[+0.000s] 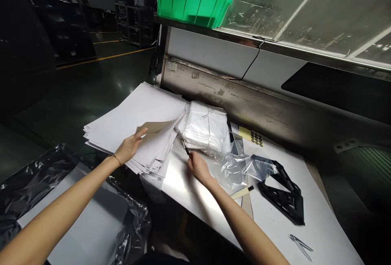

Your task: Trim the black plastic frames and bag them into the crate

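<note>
A stack of large white sheets lies on the left end of the bench, its front edges fanned unevenly. My left hand is at the front of the stack with fingers stretched out, beside a raised sheet whose brownish underside shows. My right hand is closed round a slim tool with a black handle. The tool's thin tip points toward the stack, and its exact kind is unclear. Just beyond lies a tied bundle of clear plastic bags, touching the right side of the sheets.
To the right are a loose clear bag, a black plastic frame, small nippers and a cream strip. A green basket stands on the shelf above. At lower left is a bin lined with black plastic.
</note>
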Tool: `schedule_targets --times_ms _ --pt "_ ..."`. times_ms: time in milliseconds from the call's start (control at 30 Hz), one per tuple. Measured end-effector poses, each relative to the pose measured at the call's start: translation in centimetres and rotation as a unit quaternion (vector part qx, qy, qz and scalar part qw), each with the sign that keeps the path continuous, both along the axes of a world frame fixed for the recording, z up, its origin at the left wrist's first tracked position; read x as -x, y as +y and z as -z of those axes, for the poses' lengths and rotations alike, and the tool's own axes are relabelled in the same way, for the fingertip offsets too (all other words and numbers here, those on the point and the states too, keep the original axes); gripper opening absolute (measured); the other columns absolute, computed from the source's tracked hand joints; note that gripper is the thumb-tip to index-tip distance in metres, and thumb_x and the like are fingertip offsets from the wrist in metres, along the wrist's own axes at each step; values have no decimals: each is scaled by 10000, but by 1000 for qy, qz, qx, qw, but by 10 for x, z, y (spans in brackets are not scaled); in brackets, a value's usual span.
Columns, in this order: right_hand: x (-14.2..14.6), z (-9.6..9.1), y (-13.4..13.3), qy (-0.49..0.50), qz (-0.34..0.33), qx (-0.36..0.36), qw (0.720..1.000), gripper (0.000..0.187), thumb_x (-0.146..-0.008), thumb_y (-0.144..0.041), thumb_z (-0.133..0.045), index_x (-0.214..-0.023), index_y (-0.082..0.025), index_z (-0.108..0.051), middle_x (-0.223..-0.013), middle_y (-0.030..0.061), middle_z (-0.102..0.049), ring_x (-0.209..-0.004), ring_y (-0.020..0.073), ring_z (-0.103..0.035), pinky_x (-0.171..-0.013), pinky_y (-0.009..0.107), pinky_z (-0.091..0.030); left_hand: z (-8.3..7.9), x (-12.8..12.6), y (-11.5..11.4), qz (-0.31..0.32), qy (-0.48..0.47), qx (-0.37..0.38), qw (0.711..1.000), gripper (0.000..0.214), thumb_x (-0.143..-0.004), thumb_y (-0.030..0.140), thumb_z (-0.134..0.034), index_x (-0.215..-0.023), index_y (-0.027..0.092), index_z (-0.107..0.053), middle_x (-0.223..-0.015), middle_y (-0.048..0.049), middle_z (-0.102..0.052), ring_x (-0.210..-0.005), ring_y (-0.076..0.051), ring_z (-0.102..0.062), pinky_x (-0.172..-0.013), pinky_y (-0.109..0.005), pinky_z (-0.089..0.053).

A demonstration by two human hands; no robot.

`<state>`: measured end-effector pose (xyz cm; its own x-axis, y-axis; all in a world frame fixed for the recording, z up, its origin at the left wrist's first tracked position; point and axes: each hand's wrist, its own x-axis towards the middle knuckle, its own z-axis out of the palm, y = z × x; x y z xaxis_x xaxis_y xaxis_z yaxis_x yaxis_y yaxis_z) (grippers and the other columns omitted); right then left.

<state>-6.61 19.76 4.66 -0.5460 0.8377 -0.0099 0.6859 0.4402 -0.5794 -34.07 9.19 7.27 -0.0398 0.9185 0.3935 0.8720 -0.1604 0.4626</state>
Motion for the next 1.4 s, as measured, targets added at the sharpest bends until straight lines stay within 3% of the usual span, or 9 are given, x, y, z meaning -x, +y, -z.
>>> schedule_targets --times_ms 167,400,533,667,833,967,1067,1233,1400 --pt "47 -38 -31 114 -120 200 966 161 -796 -227 -439 -926 -140 -474 -613 -30 -539 -470 78 -473 -438 211 -395 -1 -9 0 92 71 46 992 369 -798 98 -391 -1152 197 -422 -1178 -107 -467 -954 -202 -529 -748 -377 -474" --pt "72 -62 -28 266 -195 362 872 278 -768 -280 -321 -896 -125 -514 -680 69 -604 -483 109 -502 -413 230 -379 -13 -17 6 101 125 89 983 211 -805 214 -437 -995 164 -512 -989 -65 -563 -760 -152 -567 -641 -338 -491" --pt "76 -53 -24 324 -174 345 864 272 -784 -299 -356 -952 -141 -501 -692 38 -593 -462 87 -473 -427 227 -372 -14 -20 7 73 135 97 983 216 -810 227 -428 -1001 157 -501 -985 -66 -556 -728 -143 -564 -618 -327 -488" --pt "85 -45 -34 343 -137 285 885 190 -740 -313 -530 -774 -129 -559 -605 -22 -525 -501 74 -460 -449 204 -365 -12 -25 5 98 141 112 979 200 -809 223 -431 -980 158 -511 -962 -57 -562 -708 -136 -562 -610 -318 -485" --pt "82 -28 -52 384 -38 209 899 236 -808 -350 -450 -749 -131 -517 -583 -43 -480 -478 64 -437 -460 207 -370 -6 -25 4 123 129 120 977 202 -810 227 -429 -980 159 -514 -963 -56 -564 -716 -138 -562 -620 -325 -484" --pt "59 -19 -50 408 25 158 899 313 -843 -388 -365 -682 -138 -463 -545 -59 -404 -435 53 -380 -420 191 -331 -1 -9 3 86 103 121 983 199 -808 228 -433 -972 153 -518 -946 -55 -569 -730 -143 -563 -632 -334 -484" --pt "58 -14 -48 383 -6 154 911 308 -836 -382 -386 -665 -137 -463 -533 -62 -407 -430 51 -386 -420 191 -339 -1 2 4 49 81 118 988 206 -810 232 -429 -979 150 -515 -921 -54 -574 -752 -153 -564 -643 -343 -483" --pt "100 -2 -54 304 -115 146 934 245 -804 -326 -470 -661 -128 -493 -529 -63 -442 -453 56 -427 -458 202 -377 -3 -5 9 38 56 117 991 218 -811 247 -428 -984 150 -517 -892 -48 -587 -758 -155 -570 -664 -355 -481" --pt "116 5 -52 264 -136 117 948 232 -812 -311 -464 -680 -124 -502 -539 -63 -441 -442 50 -414 -456 200 -379 1 -10 8 33 46 124 991 223 -813 253 -422 -989 153 -516 -862 -42 -592 -737 -151 -572 -663 -355 -480"
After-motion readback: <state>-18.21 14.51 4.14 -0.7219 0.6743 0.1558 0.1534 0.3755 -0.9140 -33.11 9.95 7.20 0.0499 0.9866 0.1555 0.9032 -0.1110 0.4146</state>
